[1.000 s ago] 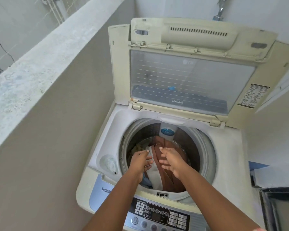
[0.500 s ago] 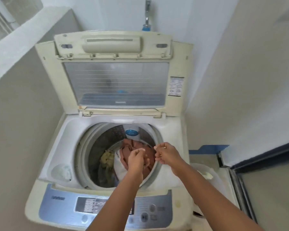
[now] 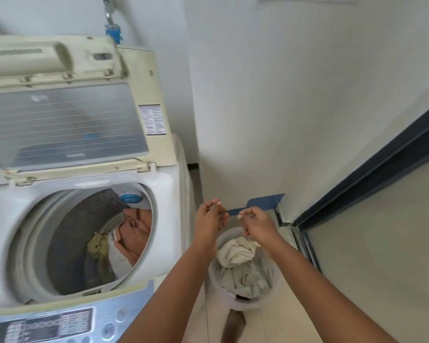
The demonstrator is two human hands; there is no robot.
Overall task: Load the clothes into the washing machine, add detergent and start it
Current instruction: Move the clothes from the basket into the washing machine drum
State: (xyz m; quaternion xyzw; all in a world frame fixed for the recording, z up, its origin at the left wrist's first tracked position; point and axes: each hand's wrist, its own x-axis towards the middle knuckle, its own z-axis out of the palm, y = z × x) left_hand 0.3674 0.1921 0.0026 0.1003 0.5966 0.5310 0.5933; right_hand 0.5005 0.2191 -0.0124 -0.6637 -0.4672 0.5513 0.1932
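The top-loading washing machine [image 3: 169, 194] stands at the left with its lid [image 3: 65, 120] raised. Pinkish-brown, white and olive clothes [image 3: 131, 233] lie in its drum. To the right of the machine, a white laundry basket [image 3: 214, 280] on the floor holds pale clothes [image 3: 235, 253]. My left hand [image 3: 209, 219] and my right hand [image 3: 258, 225] hover above the basket, close together, fingers curled. Each pinches one end of what looks like a thin strand, too fine to identify.
The control panel [image 3: 60, 323] runs along the machine's front edge. A tap with a blue fitting [image 3: 112, 30] sticks out of the wall behind the lid. A white wall is straight ahead, and a dark sliding-door frame [image 3: 357, 184] runs along the right. My foot [image 3: 235, 323] is on the tiled floor.
Both hands came up out of the drum and moved right, from over the machine to over the basket, fingertips pinched. The view swung right.
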